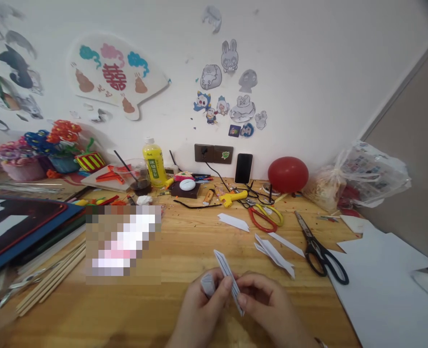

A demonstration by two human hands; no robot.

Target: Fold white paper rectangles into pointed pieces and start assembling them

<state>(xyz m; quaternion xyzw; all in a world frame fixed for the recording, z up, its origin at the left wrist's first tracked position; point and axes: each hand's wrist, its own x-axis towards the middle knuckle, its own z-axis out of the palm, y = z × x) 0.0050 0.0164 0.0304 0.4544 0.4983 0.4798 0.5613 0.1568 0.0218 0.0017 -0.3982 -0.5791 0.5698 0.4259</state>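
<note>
Near the front of the wooden table [137, 309], both my hands pinch a narrow folded paper strip [221, 263] that shows several layers along its edge. My left hand [201, 304] grips its middle between thumb and fingers. A second small piece of folded paper [207, 285] sticks up out of that same hand. My right hand [268, 299] is closed on the strip's lower end with thumb and index finger. Beyond them lie a folded paper piece [275, 253], a thin paper strip [286, 244] and another white paper piece [233, 222].
Black-handled scissors [313, 246] and red-and-yellow-handled scissors [266, 217] lie to the right. White paper sheets [388, 285] cover the right edge. A yellow glue gun [234, 197], red balloon [288, 174], phone [243, 168] and yellow bottle [154, 164] stand behind. Wooden sticks [52, 275] lie left.
</note>
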